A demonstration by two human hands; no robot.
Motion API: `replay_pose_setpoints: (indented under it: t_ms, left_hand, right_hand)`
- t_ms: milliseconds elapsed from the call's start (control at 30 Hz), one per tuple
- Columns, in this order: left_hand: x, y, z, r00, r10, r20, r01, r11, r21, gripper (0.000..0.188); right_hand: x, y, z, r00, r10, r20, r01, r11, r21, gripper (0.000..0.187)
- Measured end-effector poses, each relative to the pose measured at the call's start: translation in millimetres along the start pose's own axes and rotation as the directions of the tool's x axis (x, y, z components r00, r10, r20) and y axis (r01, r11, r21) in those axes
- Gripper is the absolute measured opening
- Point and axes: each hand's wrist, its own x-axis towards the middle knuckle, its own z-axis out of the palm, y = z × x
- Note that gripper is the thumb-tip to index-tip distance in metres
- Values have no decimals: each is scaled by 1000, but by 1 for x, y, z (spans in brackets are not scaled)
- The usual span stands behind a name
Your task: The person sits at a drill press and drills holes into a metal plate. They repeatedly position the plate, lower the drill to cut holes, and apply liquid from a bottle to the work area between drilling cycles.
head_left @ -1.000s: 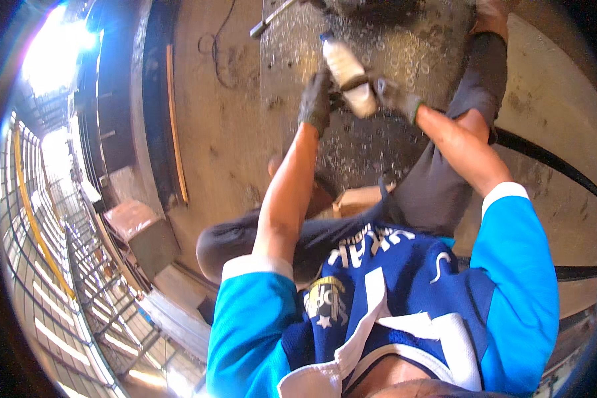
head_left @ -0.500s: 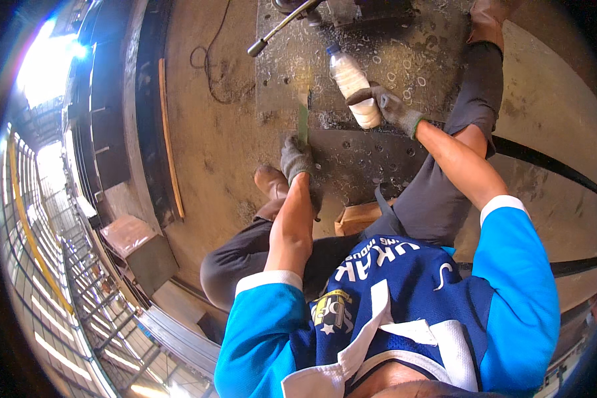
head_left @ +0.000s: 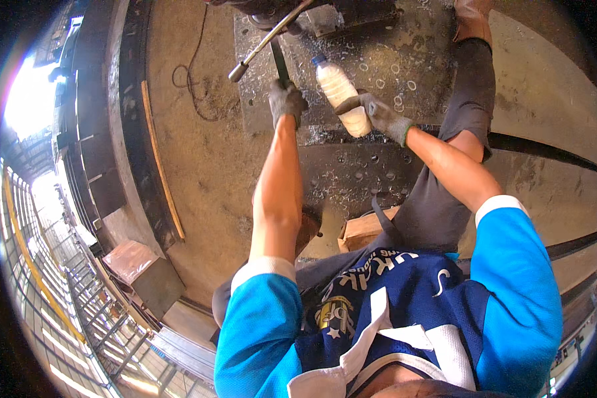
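Left hand (head_left: pixel 286 101) fingers wrapped round the dark lever (head_left: pixel 278 61), right hand (head_left: pixel 377 113) gripping the plastic bottle (head_left: pixel 341 96) beside it: best tip slowly.

A single head-worn fisheye view looks steeply down from above the person's chest, facing forward over the steel plate (head_left: pixel 351 166) on the floor. The plate lies in the upper middle, at arm's reach; nearer than it, the blue jersey (head_left: pixel 391 312) fills the lower edge (straight lines bow toward the dark rim).
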Motion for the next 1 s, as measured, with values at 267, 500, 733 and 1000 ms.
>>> replay_pose_setpoints:
  t_ms: [267,500,733,1000]
  left_hand:
    - [14,-2,-17,955,-13,295,-192,731,655,32]
    - [-24,-90,-140,981,8,192,-154,633,759,31]
    - [-21,-157,-163,710,-403,-577,401,905,-139,33]
    - [-154,-157,15,991,66,-114,-54,994,100,37]
  right_hand:
    - [-8,-7,1,992,-115,-58,113,993,-35,72]
    - [-8,-15,0,997,-75,-11,75,996,-47,86]
    - [-5,-27,-2,999,-18,41,20,999,-47,100]
    - [-7,-5,-3,965,-241,-100,215,952,-219,50]
